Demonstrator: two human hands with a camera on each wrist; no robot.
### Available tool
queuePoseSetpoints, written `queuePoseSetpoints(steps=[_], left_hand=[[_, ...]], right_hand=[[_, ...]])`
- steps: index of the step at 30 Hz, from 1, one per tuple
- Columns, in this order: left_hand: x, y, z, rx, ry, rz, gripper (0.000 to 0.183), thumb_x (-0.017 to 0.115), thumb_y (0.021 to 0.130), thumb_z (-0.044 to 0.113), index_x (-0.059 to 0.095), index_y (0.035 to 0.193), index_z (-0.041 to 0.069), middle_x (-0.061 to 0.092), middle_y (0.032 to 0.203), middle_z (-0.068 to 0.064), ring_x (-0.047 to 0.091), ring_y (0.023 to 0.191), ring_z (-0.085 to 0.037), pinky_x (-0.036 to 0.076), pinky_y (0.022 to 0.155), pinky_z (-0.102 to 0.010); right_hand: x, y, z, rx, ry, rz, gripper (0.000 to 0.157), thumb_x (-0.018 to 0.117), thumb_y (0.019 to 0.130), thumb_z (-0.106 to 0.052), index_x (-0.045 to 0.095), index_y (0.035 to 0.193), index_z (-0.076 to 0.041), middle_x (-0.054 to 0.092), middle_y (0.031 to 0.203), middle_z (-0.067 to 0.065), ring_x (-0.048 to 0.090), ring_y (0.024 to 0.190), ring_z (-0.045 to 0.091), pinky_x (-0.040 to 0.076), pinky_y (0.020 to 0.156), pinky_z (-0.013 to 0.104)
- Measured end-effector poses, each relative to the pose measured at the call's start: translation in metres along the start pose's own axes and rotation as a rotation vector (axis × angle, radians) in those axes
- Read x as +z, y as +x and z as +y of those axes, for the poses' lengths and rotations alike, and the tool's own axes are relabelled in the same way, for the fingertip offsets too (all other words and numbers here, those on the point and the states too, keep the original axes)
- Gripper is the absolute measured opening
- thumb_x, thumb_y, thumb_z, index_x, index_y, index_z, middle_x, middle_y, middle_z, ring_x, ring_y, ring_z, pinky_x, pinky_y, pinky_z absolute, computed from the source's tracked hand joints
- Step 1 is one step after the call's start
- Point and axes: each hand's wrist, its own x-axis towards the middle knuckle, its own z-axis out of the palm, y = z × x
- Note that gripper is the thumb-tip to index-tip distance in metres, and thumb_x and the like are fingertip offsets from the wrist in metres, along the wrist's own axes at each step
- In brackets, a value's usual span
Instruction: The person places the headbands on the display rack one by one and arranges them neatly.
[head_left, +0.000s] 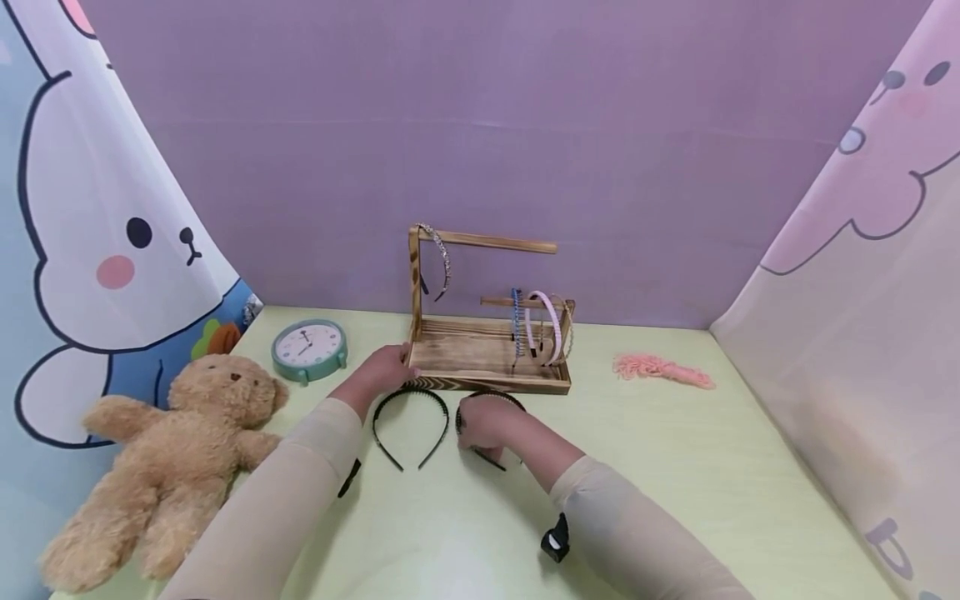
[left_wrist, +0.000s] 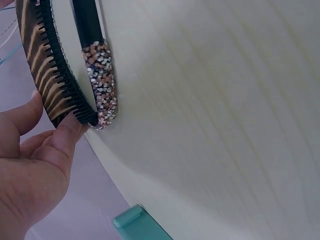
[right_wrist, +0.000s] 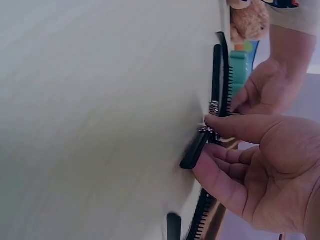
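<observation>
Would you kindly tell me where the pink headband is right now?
In the head view, the pink headband hangs on the lower bar of the wooden rack, just right of the blue headband.

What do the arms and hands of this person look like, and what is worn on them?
Plain, pale beige sleeves cover the arms: the left sleeve and right sleeve both leave the wrists bare. The left hand and right hand wear no gloves. A small black piece shows beside the right sleeve.
</observation>
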Motion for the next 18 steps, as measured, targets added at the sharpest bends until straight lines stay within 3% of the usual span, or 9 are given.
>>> queuePoseSetpoints(steps=[3, 10, 18], left_hand=[[-0.001, 0.000, 0.001, -0.008, -0.002, -0.006, 0.068, 0.055, 0.101, 0.023, 0.019, 0.156, 0.004, 0.029, 0.158, -0.022, 0.027, 0.144, -0.042, 0.026, 0.118, -0.053], [-0.003, 0.002, 0.001, -0.002, 0.018, 0.003, 0.068, 0.055, 0.101, 0.024, 0.021, 0.156, 0.004, 0.030, 0.157, -0.022, 0.027, 0.144, -0.042, 0.025, 0.118, -0.053], [0.000, 0.001, 0.000, 0.011, 0.026, 0.011, 0.067, 0.055, 0.101, 0.023, 0.022, 0.155, 0.002, 0.033, 0.155, -0.024, 0.030, 0.143, -0.043, 0.025, 0.118, -0.053]], right_hand=[[-0.006, -0.007, 0.004, -0.021, 0.047, -0.006, 0.016, 0.067, 0.092, -0.024, 0.060, 0.100, -0.013, 0.064, 0.078, 0.005, 0.067, 0.058, 0.022, 0.056, 0.059, 0.035], [-0.034, -0.029, 0.014, -0.095, 0.212, -0.005, 0.036, 0.065, 0.095, -0.025, 0.055, 0.126, -0.010, 0.062, 0.091, 0.004, 0.066, 0.070, 0.022, 0.059, 0.062, 0.039], [-0.058, -0.047, 0.026, -0.193, 0.346, 0.027, 0.030, 0.063, 0.097, -0.018, 0.052, 0.123, -0.009, 0.065, 0.091, 0.009, 0.067, 0.075, 0.024, 0.061, 0.068, 0.040]])
